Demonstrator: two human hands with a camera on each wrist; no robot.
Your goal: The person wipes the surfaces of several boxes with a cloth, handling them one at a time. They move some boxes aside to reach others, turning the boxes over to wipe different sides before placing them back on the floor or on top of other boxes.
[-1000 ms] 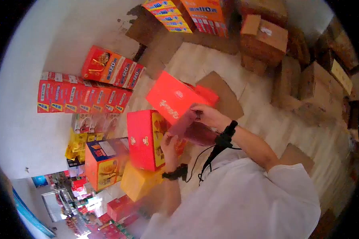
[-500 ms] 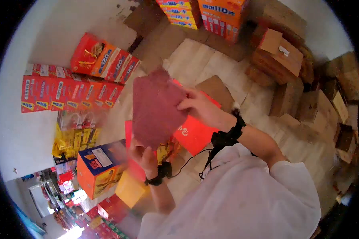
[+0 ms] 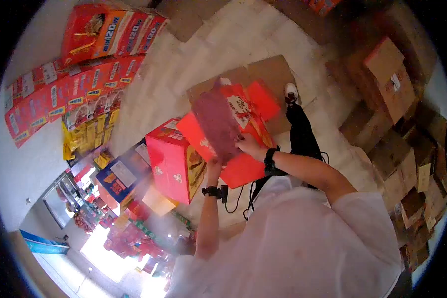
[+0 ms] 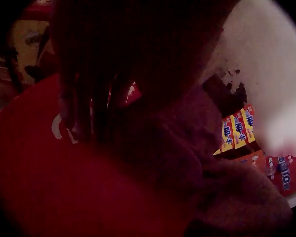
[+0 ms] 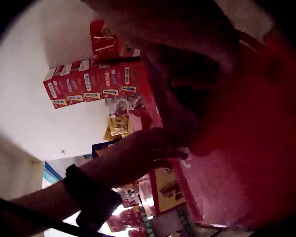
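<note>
A dark maroon cloth [image 3: 214, 121] hangs over red boxes in the head view. My right hand [image 3: 251, 148] pinches the cloth's right edge. At its lower end, my left hand [image 3: 214, 168] holds the cloth close to a red box surface [image 3: 243, 170]. In the left wrist view my left hand [image 4: 133, 54] is dark, its fingers pointing down at the red surface [image 4: 79, 182], with the cloth [image 4: 187, 143] alongside. The right wrist view shows my left hand [image 5: 130, 153] beside the cloth [image 5: 180, 116], and my right hand [image 5: 192, 44] above; its fingertips are hard to see.
A tall red box [image 3: 170, 161] stands left of the cloth, with a blue-topped box [image 3: 118, 176] beyond it. Red gift boxes [image 3: 74, 92] are stacked along the left wall. Brown cartons [image 3: 392, 84] crowd the right side. Flattened cardboard [image 3: 273, 67] lies by a foot [image 3: 291, 93].
The cloth was crumpled, then spread out between both hands; it now hangs narrower over the red boxes. The head view has turned, bringing a leg and foot into sight.
</note>
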